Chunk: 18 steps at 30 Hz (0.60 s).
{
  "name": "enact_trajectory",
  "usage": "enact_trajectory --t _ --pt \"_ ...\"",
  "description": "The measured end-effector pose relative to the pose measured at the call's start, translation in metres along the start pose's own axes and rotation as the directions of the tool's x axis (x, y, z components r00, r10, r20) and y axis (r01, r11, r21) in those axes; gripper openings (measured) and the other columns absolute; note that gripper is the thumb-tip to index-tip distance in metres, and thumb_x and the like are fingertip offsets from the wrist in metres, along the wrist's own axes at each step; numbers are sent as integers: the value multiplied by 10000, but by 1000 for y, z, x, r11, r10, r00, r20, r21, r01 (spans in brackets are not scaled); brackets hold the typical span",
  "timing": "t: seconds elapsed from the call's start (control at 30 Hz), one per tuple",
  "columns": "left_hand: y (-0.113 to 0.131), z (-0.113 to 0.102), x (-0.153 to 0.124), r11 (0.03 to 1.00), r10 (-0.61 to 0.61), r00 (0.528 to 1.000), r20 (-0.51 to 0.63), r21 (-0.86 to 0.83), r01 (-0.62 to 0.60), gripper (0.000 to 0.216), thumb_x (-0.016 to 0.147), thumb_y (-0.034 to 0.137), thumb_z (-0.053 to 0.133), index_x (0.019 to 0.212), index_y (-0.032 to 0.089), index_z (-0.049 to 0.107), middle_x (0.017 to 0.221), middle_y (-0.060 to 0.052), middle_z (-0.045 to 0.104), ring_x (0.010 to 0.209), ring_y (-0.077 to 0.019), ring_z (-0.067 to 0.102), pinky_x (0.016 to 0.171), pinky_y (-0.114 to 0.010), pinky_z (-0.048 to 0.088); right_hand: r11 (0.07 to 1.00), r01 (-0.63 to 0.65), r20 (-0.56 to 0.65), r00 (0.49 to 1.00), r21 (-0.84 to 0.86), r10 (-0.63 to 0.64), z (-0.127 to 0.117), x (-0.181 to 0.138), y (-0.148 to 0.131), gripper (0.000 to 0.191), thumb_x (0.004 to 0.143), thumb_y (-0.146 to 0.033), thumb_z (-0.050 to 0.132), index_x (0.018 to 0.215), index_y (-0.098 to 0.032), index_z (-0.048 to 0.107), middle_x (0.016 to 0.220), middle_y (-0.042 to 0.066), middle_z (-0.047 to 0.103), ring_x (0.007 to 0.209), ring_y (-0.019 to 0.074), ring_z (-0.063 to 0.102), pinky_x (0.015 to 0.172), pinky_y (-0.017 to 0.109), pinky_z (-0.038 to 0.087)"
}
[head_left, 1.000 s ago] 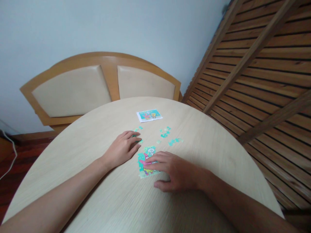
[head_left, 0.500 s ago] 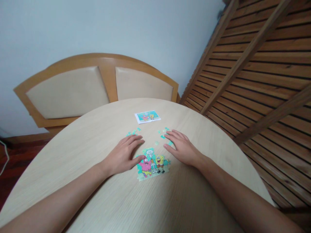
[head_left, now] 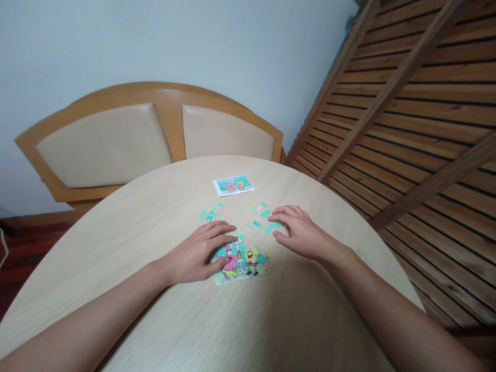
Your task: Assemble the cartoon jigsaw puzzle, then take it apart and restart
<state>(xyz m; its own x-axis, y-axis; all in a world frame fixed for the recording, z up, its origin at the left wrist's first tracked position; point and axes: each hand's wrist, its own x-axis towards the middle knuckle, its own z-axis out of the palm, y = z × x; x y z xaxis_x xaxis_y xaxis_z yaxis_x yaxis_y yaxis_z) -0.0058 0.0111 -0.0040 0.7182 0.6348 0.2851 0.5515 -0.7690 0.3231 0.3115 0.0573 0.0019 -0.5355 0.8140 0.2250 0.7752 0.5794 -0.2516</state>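
Note:
A partly assembled jigsaw puzzle [head_left: 241, 261] with pink, grey and yellow cartoon figures on turquoise lies flat on the table. My left hand [head_left: 201, 250] rests over its left and upper-left edge, fingers apart. Loose turquoise puzzle pieces [head_left: 208, 213] lie in a cluster beyond that hand. More loose pieces [head_left: 267, 227] are scattered beyond the puzzle's right side. Beside these hovers or rests my right hand [head_left: 296, 230], fingers apart and curved, its fingertips near the nearest pieces. No piece shows in either hand.
A printed picture card [head_left: 233, 186] with the same figures lies farther back on the round wooden table [head_left: 155, 206]. Behind the table stands a padded wooden headboard [head_left: 176, 124] against a pale wall. A slatted wooden panel [head_left: 387, 129] leans in at the right.
My left hand has come nearer, over the puzzle's upper-left part, uncovering the left cluster of pieces. My right hand has drawn slightly right, exposing more of the right-hand pieces.

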Motion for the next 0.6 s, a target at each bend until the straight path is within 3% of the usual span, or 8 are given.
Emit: enact_trajectory --t 0.17,0.37,0.6 --pt "1 -1 0 1000 22 1000 15 -11 -22 379 975 305 581 1350 248 577 1460 -96 540 1384 -296 452 1158 -508 391 999 -25 41 999 31 24 -7 -3 13 312 899 -352 638 1175 -245 735 1286 111 634 1243 312 528 1070 520 401" --pt "1 -1 -2 998 66 997 32 -17 -66 412 962 341 606 1364 260 560 1466 -96 530 1378 -310 450 1140 -531 399 999 -20 31 999 35 19 -6 -4 27 379 885 -391 687 1230 -236 716 1253 113 656 1200 305 547 1063 497 414" --pt "4 -2 -2 994 109 989 96 -4 -110 457 915 353 650 1353 248 571 1439 -104 547 1353 -317 476 1138 -533 399 995 28 6 1000 92 -28 -2 -1 27 253 902 -435 683 1065 -255 756 1139 90 702 1130 285 593 1021 477 446"
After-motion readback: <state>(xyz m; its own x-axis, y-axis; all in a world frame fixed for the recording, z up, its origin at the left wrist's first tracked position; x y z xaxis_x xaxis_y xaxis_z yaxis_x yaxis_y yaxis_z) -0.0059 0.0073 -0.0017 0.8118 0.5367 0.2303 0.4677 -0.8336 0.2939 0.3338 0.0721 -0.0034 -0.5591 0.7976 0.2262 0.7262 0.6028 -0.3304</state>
